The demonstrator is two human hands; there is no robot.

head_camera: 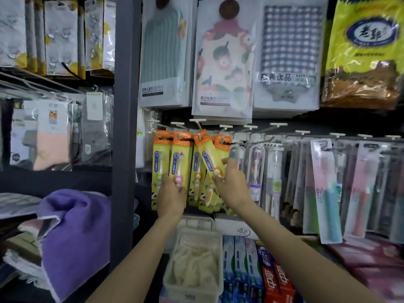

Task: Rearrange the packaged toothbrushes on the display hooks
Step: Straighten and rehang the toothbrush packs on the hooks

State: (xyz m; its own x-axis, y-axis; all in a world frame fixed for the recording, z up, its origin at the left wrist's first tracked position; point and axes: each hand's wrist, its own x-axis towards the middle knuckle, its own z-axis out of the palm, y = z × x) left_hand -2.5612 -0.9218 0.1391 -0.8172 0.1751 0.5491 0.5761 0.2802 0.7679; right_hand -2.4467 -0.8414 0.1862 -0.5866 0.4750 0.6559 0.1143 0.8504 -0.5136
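Your left hand [171, 196] holds the pink pack [179, 169], right hand [232, 185] pinches the tilted orange pack [211, 159]; fingertips hidden behind both.

Both bare arms are stretched up and forward, close together. The left hand [171, 196] is held with its back to the camera, wrist straight, and its fingers are curled forward round something in front of it. The right hand [232, 184] is raised a bit higher and tipped to the left, its fingers are bent in a pinch, and its thumb is pointed up to the left.
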